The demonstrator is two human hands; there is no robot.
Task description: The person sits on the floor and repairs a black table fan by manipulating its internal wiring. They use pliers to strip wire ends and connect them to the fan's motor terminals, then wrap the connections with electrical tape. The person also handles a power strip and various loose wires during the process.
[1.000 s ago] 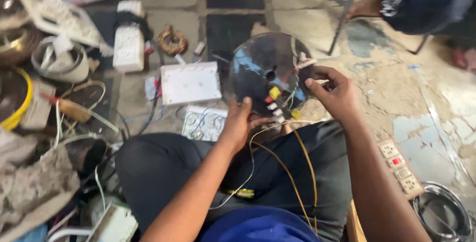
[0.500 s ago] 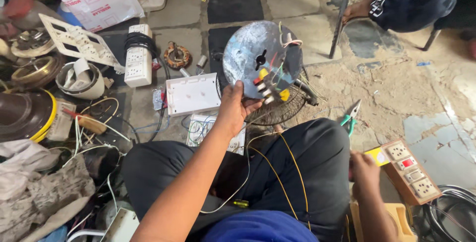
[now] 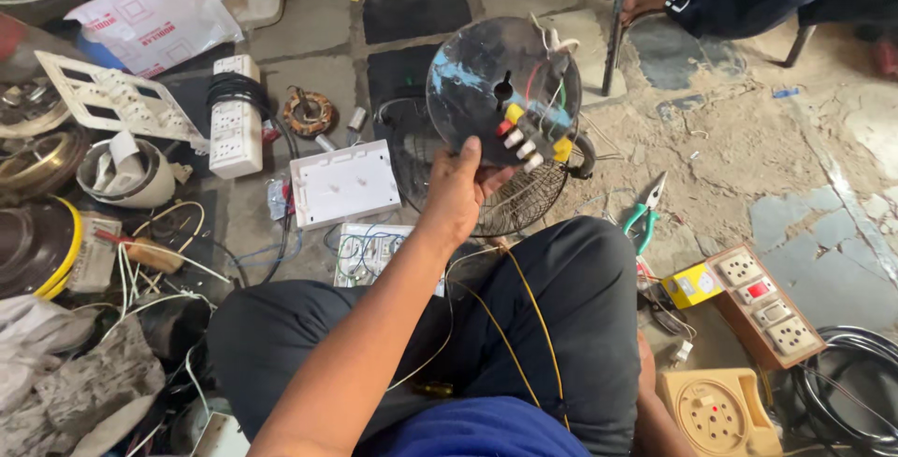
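Fan motor housing (image 3: 500, 83), a round dark disc with a row of coloured push buttons and loose thin wires, sits up in front of us, held out over the wire fan guard (image 3: 505, 204) that lies on the floor past our knees. Our left hand (image 3: 458, 190) has it by the lower rim, thumb up the near face just beside the buttons, fingers curled round behind and closed on the edge. We judge it fairly heavy for its size, since one hand at the rim carries it tilted, and stiff in the body. The weak points look like the wires at the top and the button block: both seem easy to snag or snap, so the bare rim reads as the safe place to take hold, well away from the leads. The dusty, scuffed surface should give decent friction.

Our right hand is down by our right side, almost wholly hidden behind the leg, so we cannot tell how its fingers stand. Green-handled pliers (image 3: 644, 214) lie on the floor to the right, near a wooden socket board (image 3: 762, 303). A white switch plate (image 3: 344, 183) rests just left of the guard. Yellow wires (image 3: 533, 317) trail across our lap.
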